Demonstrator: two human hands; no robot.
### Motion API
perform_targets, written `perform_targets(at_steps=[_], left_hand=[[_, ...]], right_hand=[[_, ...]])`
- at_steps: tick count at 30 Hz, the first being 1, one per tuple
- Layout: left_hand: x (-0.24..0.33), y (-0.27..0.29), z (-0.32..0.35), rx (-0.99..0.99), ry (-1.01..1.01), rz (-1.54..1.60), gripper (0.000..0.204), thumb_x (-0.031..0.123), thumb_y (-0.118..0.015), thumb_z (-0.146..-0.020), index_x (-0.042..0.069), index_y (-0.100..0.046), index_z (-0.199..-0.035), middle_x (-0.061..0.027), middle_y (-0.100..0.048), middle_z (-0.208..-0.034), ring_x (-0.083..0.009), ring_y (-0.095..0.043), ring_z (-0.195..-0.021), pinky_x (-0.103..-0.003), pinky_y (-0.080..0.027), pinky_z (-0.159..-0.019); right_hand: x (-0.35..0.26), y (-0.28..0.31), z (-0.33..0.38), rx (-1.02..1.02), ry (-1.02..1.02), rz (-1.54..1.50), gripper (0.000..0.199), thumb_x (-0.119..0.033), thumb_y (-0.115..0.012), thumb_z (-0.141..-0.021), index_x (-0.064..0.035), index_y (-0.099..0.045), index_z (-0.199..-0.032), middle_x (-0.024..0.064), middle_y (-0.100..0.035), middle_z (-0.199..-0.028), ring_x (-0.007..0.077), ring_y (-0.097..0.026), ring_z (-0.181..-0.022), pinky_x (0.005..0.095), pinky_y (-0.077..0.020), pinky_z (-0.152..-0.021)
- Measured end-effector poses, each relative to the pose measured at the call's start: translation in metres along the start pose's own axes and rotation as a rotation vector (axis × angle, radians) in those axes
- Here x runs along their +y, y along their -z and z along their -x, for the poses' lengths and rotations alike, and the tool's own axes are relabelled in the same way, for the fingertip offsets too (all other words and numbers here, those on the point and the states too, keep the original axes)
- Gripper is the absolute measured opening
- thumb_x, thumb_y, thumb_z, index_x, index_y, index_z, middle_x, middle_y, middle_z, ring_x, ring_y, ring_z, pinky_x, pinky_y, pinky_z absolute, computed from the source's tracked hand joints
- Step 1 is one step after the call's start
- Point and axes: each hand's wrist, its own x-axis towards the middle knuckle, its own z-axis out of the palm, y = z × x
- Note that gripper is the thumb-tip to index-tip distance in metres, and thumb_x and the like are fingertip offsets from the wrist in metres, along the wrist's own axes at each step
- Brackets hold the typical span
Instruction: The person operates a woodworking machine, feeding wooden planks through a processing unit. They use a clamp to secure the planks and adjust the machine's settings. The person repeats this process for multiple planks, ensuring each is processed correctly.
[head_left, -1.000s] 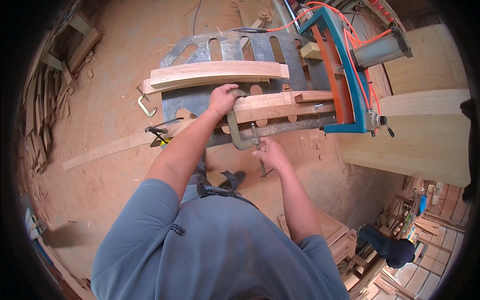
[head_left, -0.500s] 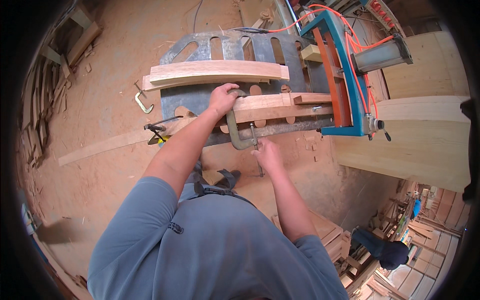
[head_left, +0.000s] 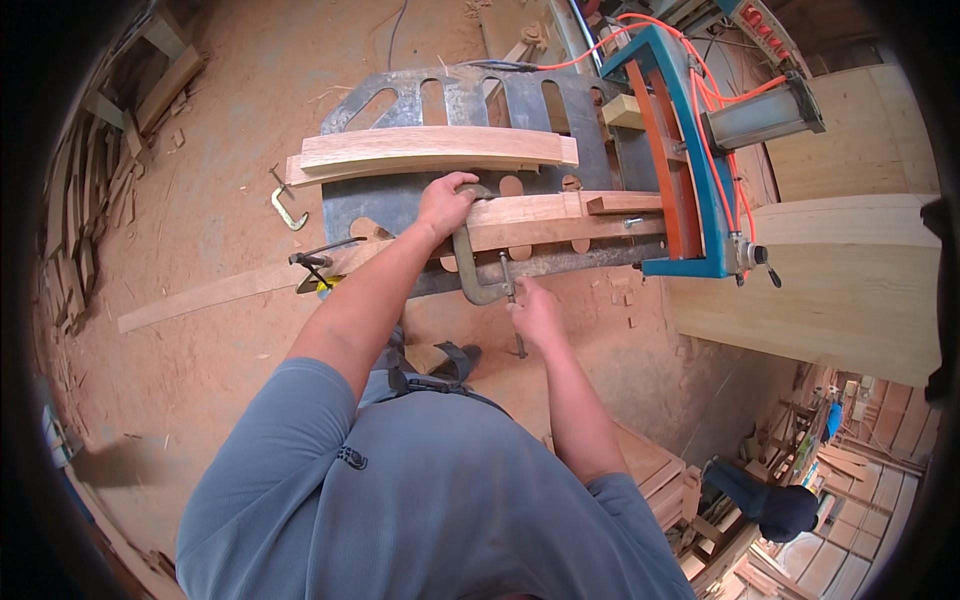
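A grey-green C-clamp (head_left: 465, 262) stands around the near edge of a slotted metal table (head_left: 350, 200) and a curved wooden piece (head_left: 520, 234) lying on it. My left hand (head_left: 446, 207) is closed over the clamp's upper end. At its lower right, my right hand (head_left: 537, 313) has its fingers closed on the clamp's screw (head_left: 507, 268). The screw's tip is apart from the wood, as far as I can see. A shorter wooden strip (head_left: 625, 204) lies on the curved piece's right part, against an orange-brown plate (head_left: 660, 150).
More curved wooden pieces (head_left: 430, 148) lie farther back on the table. A blue frame (head_left: 705, 190) with a cylinder (head_left: 760, 127) and orange hoses stands right. Another clamp (head_left: 289, 208) lies left; a dark clamp (head_left: 315, 262) sits at the table's left end. A person (head_left: 770, 500) is lower right.
My right hand has shifted slightly on the screw, and the small bar at the screw's lower end has turned. My left hand keeps its place on the clamp.
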Motion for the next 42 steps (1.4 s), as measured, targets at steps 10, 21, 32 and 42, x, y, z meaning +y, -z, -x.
perform_targets(at_steps=[10, 21, 32, 42], left_hand=[[0.000, -0.004, -0.002, 0.010, -0.020, -0.035, 0.032, 0.021, -0.067, -0.087, 0.012, -0.074, -0.116, -0.0162, -0.073, -0.113, -0.0334, -0.069, -0.105, -0.039, -0.052, -0.095], [-0.003, -0.005, -0.004, 0.031, -0.007, -0.064, 0.033, 0.022, -0.067, -0.085, 0.013, -0.074, -0.115, -0.0169, -0.073, -0.112, -0.0346, -0.069, -0.104, -0.040, -0.053, -0.094], [0.005, -0.002, 0.000, 0.024, -0.018, -0.067, 0.032, 0.020, -0.066, -0.086, 0.012, -0.074, -0.117, -0.0161, -0.073, -0.113, -0.0330, -0.070, -0.105, -0.038, -0.053, -0.095], [0.002, -0.005, -0.002, 0.037, -0.050, -0.078, 0.031, 0.021, -0.067, -0.087, 0.012, -0.074, -0.115, -0.0165, -0.074, -0.111, -0.0323, -0.070, -0.103, -0.038, -0.053, -0.094]], right_hand=[[0.005, -0.009, -0.008, 0.117, 0.000, -0.008, 0.029, -0.013, -0.076, -0.081, -0.0012, -0.062, -0.104, 0.0215, -0.070, -0.090, 0.0440, -0.068, -0.089, 0.0533, -0.0528, -0.078], [-0.006, -0.013, 0.016, 0.122, 0.029, 0.164, 0.029, -0.016, -0.082, -0.078, -0.0040, -0.064, -0.098, 0.0191, -0.070, -0.086, 0.0394, -0.069, -0.087, 0.0488, -0.0536, -0.077], [-0.006, 0.002, 0.018, 0.003, -0.038, -0.124, 0.056, -0.012, -0.075, -0.082, -0.0035, -0.057, -0.135, 0.0171, -0.071, -0.085, 0.0355, -0.070, -0.081, 0.0457, -0.0541, -0.076], [0.025, -0.023, 0.013, -0.047, -0.146, -0.596, 0.066, -0.014, -0.079, -0.081, -0.0041, -0.055, -0.141, 0.0126, -0.073, -0.088, 0.0260, -0.072, -0.083, 0.0387, -0.0555, -0.077]])
